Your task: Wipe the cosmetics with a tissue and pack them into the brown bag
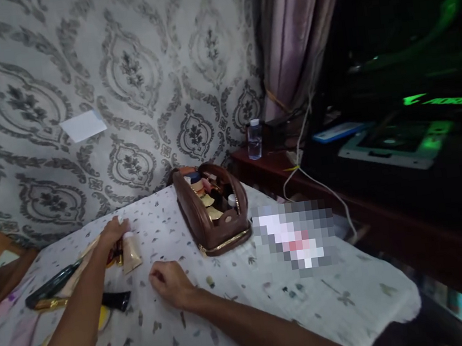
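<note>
My left hand (114, 233) reaches over a row of cosmetics at the left of the bed-like surface, its fingers a little apart beside the white cap of a beige cream tube (131, 255). Whether the fingertips touch the cap is hard to see. My right hand (169, 283) rests curled on the patterned sheet (167, 338), with nothing showing in it. Partly under my left forearm lie a dark green tube (55, 284) and a black-ended, gold-handled brush (116, 300). Beyond my right hand stands an unzipped brown makeup bag (221, 231) with several cosmetics inside.
A blurred-out pale item (293, 238) lies right of the bag. A clear bottle (254, 140) stands on the dark red desk (241, 157), where a white cable (340, 204) hangs down. A dark computer case (429, 109) glows green. Patterned wallpaper (129, 67) backs the surface.
</note>
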A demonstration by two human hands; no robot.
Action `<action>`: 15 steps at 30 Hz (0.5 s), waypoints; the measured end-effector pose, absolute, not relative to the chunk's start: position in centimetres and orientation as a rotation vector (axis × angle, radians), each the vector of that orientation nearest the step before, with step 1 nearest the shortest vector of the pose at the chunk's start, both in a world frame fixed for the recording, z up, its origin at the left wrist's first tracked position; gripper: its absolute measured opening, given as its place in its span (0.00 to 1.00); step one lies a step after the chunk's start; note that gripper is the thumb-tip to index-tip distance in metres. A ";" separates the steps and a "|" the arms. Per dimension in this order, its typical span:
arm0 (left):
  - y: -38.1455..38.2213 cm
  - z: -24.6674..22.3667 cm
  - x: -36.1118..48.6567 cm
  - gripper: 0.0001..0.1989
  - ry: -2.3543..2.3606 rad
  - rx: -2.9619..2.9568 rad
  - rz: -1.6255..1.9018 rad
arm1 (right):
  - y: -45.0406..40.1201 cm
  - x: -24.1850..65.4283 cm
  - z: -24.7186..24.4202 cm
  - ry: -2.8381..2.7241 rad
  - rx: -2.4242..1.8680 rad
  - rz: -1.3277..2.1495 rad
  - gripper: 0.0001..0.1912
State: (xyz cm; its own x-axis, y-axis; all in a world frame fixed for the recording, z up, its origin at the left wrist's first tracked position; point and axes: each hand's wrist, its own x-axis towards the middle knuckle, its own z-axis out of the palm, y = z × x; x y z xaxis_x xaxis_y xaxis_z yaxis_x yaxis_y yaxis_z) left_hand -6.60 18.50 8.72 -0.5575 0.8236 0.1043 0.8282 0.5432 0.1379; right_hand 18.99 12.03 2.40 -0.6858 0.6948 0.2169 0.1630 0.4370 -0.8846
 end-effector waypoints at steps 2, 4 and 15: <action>18.7 8.5 -6.3 0.25 -2.767 -1.460 -0.249 | 12.1 19.1 2.5 -2.144 -0.727 1.207 0.07; 18.7 8.7 -5.8 0.26 -2.787 -1.430 -0.255 | 12.1 19.1 2.6 -2.158 -0.731 1.203 0.07; 16.3 12.6 0.7 0.24 -2.617 -1.209 -1.287 | 12.3 19.0 2.2 -1.755 -0.753 1.524 0.17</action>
